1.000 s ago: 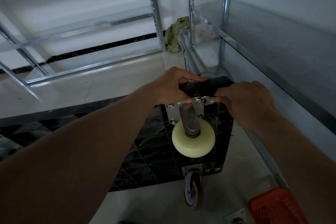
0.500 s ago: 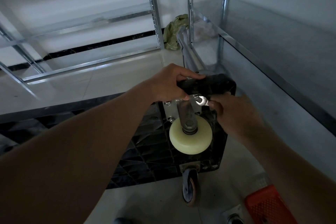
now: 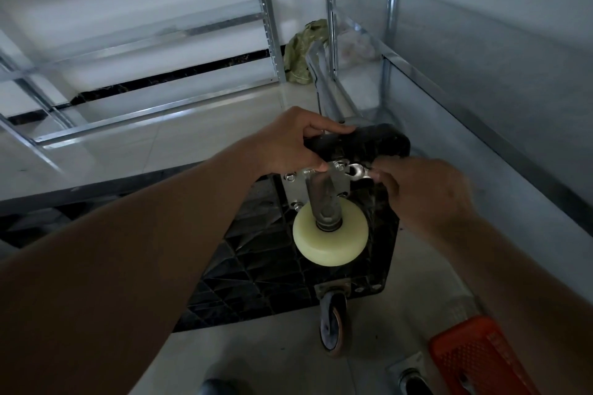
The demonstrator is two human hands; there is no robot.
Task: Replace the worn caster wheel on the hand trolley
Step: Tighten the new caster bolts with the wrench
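Hand trolley [image 3: 263, 269]: black ribbed platform, turned underside-up, centre of frame, on a pale tiled floor [image 3: 128, 151]. Cream caster wheel [image 3: 330, 236]: centre, on a grey metal fork rising from a silver mounting plate [image 3: 296, 191] bolted at the trolley's upper corner. Second caster [image 3: 333, 325], dark with a reddish tyre: below the cream one, at the platform's lower edge. Left hand [image 3: 288, 144]: centre, fingers curled over the trolley's top edge, thumb pressing on the mounting plate. Right hand [image 3: 426, 192]: right of centre, fingers closed on the handle of a small silver wrench [image 3: 357, 171], whose head sits just beside a bolt at the plate's upper right corner; contact with the bolt cannot be told. Orange perforated basket [image 3: 478, 359]: lower right corner. Metal shelving [image 3: 269, 26]: upper left and right side. Green crumpled bag [image 3: 305, 48]: upper centre, against the wall.
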